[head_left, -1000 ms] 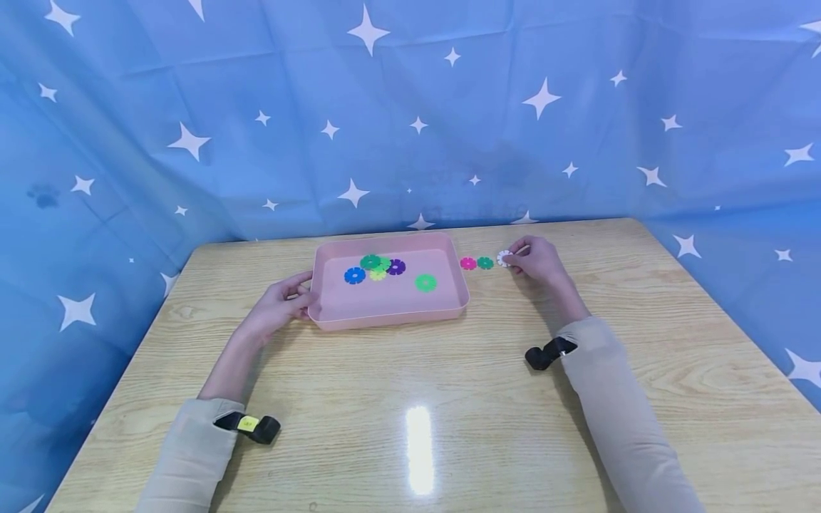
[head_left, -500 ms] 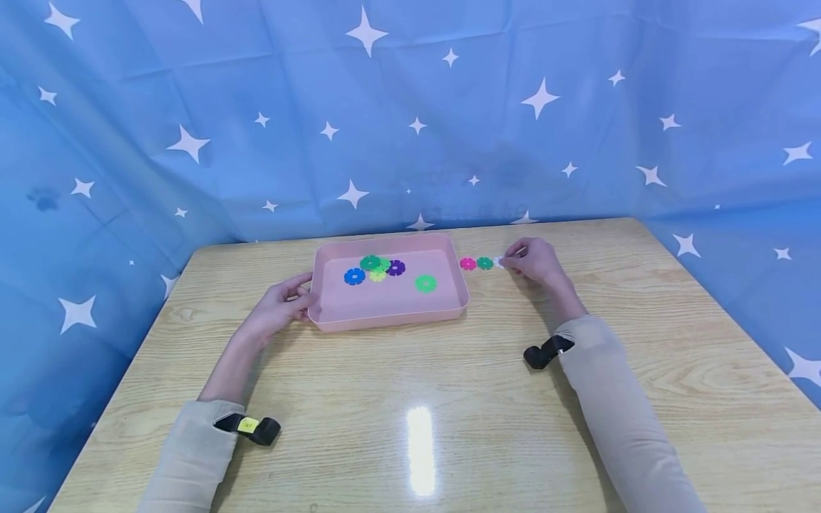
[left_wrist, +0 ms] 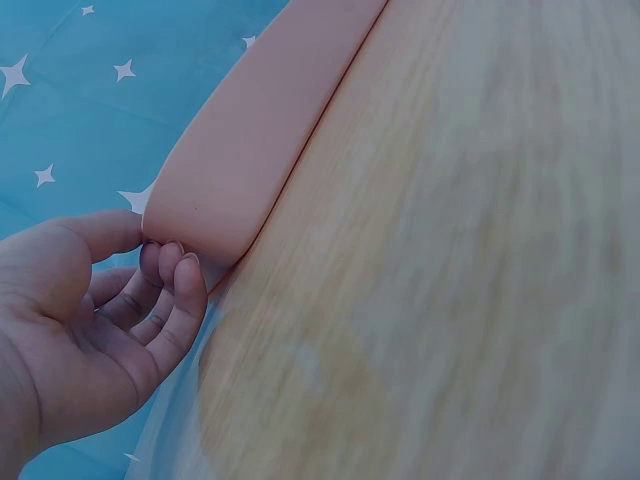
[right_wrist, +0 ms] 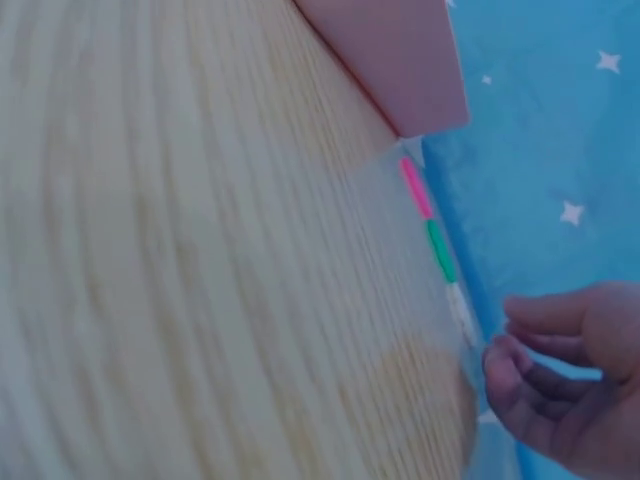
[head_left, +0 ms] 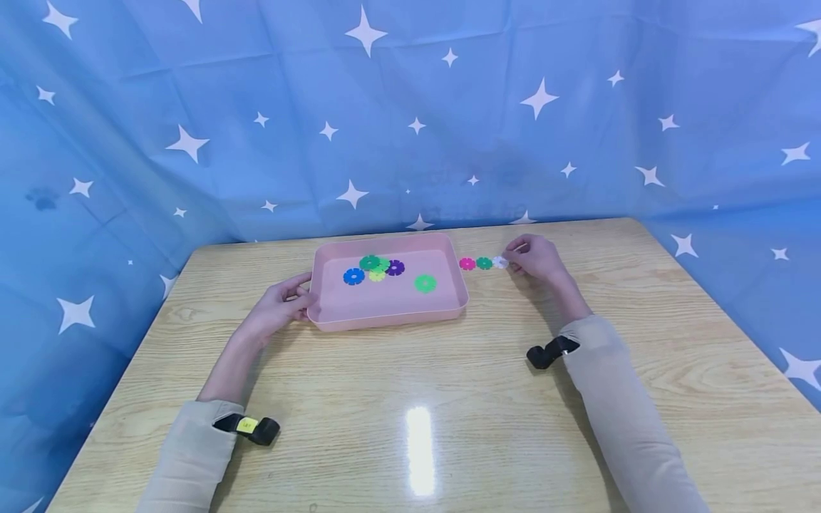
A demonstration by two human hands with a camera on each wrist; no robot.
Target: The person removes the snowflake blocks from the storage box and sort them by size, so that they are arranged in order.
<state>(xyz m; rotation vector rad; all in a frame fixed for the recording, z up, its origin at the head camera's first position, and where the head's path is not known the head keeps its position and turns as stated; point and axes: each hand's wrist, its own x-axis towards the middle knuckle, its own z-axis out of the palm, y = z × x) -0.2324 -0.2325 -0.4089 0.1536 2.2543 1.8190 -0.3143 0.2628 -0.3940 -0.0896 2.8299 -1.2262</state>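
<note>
A shallow pink tray (head_left: 385,320) lies at the table's far side, with notched plastic discs inside. My left hand (head_left: 282,303) holds the tray's left end; in the left wrist view the thumb (left_wrist: 110,232) meets the rim and the fingers curl against the outer wall. Right of the tray, a pink disc (head_left: 467,263), a green disc (head_left: 484,263) and a white disc (head_left: 499,262) lie flat in a row. My right hand (head_left: 535,256) hovers just right of the white disc, fingers loosely bent and holding nothing; the right wrist view shows the fingertips (right_wrist: 508,352) apart from it.
Inside the tray are a blue disc (head_left: 353,276), a purple disc (head_left: 395,268), a light green disc (head_left: 425,283) and an overlapping cluster with a dark green disc (head_left: 370,263). A star-patterned blue cloth (head_left: 410,142) hangs behind the wooden table (head_left: 359,399).
My right hand has slid the white disc left, up to the green disc, then let go and drawn back slightly. The left hand and the tray have stayed put.
</note>
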